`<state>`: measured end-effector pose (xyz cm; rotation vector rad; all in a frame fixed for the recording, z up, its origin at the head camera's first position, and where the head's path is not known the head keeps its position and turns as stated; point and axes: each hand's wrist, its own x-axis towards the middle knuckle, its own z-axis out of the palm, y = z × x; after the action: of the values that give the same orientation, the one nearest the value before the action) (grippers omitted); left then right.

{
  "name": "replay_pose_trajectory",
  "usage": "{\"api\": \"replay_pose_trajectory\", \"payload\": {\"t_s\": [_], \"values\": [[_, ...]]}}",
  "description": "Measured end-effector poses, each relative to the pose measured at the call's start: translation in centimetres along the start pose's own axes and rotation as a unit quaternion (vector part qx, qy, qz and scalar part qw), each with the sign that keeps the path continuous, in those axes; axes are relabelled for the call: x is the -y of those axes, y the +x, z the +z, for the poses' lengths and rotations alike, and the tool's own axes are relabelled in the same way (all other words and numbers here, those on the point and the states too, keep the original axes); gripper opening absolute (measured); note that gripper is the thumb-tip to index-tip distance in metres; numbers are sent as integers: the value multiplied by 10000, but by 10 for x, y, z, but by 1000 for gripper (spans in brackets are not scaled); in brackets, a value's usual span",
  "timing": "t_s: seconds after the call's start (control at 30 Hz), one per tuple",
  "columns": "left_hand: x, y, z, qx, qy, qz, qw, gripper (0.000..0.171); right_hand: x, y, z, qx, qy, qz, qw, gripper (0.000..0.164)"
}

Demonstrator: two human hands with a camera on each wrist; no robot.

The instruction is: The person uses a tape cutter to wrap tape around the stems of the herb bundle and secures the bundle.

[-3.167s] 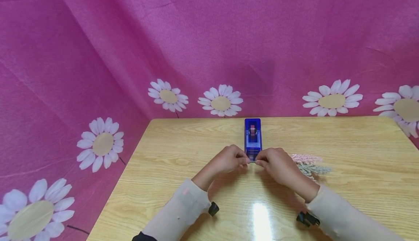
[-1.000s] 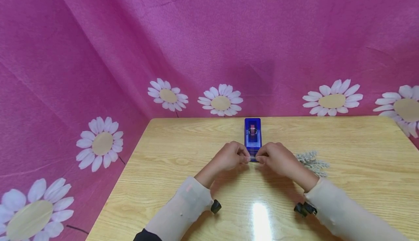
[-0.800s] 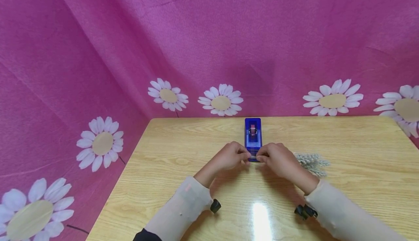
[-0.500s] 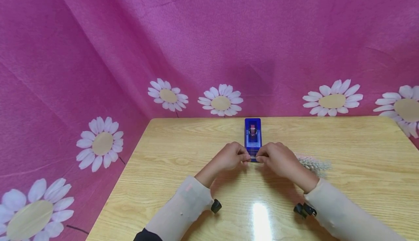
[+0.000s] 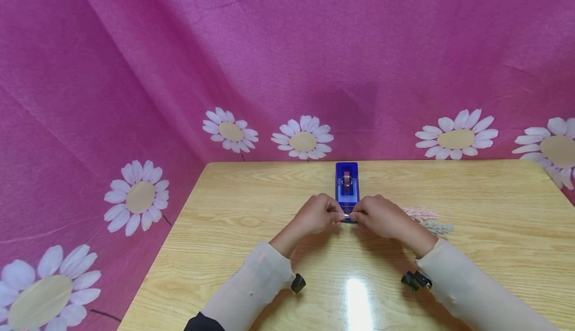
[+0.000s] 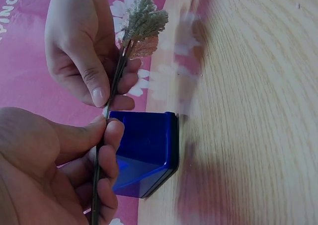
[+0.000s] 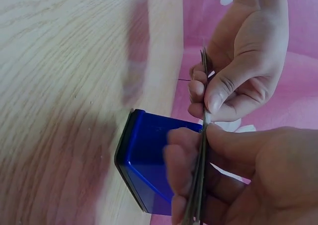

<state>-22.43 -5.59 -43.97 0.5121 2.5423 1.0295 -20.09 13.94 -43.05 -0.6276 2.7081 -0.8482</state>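
Observation:
My left hand (image 5: 318,215) and right hand (image 5: 382,216) meet fingertip to fingertip over the front end of a blue tape dispenser (image 5: 347,166). Between thumb and fingers each one pinches the thin dark stems (image 6: 96,180) of a small bunch of flower sprigs. Pink and grey-green fluffy heads (image 5: 429,219) stick out beyond the right hand, partly hidden by it. A pale, shiny bit that looks like clear tape (image 6: 106,108) sits on the stems where the thumbs meet. In the right wrist view the cut stem ends (image 7: 204,53) pass through the left hand.
The dispenser, with a reddish roll (image 5: 346,178) in it, stands at the far part of the wooden table (image 5: 251,196). A pink cloth (image 5: 278,61) with daisies hangs behind and to the left. Light glares off the table near the front.
The bunch has turned between the fingers: its heads showed pink and green, then mostly grey-green, and now pink and grey-green again. Both hands have shifted slightly away from the body, staying together.

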Motion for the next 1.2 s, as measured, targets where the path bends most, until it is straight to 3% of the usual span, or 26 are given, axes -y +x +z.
{"api": "replay_pose_trajectory", "payload": {"t_s": [0.27, 0.43, 0.67, 0.87, 1.2], "values": [[0, 1, -2, -106, -211, -148, 9996, 17, 5, -2, 1, -352, 7, 119, 9993, 17], [-1, 0, -3, -165, -223, -61, 9996, 16, 7, -4, 1, -557, -50, 219, 9982, 16], [-4, -1, -5, 38, -390, -70, 9992, 17, 6, -4, 3, -835, -251, 135, 9961, 12], [-5, -1, -4, 315, -106, -238, 9992, 26, 7, -6, 5, -908, -255, 236, 9953, 10], [-3, 0, 1, -37, 380, -68, 9992, 21, 8, -3, -1, -536, -547, 218, 9968, 12]]}}
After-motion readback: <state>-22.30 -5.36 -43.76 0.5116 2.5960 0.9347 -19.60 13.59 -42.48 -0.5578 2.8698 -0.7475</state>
